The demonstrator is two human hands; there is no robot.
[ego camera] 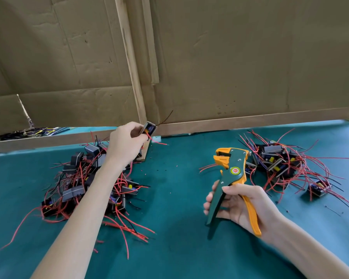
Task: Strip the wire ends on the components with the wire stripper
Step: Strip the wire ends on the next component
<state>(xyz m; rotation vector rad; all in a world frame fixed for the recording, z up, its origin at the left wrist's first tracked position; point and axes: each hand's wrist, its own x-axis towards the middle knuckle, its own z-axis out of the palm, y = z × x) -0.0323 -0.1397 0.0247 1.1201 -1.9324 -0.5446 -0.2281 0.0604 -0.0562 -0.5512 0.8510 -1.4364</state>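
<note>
My left hand [125, 142] pinches one small black boxed component [150, 127] lifted above the left pile, near the back wall. A red wire [157, 140] and a dark wire trail from it to the right. My right hand [242, 204] grips the green and orange wire stripper [231, 172] by its handles, jaws pointing up and left, with nothing in the jaws. A pile of components with red and black wires [83, 184] lies under my left forearm. A second such pile [280, 164] lies right of the stripper.
The teal table cover [179, 228] carries tiny bits of cut insulation between the piles. Cardboard walls [230, 57] and a wooden strip close off the back. More loose wires [28, 132] lie behind the low left wall.
</note>
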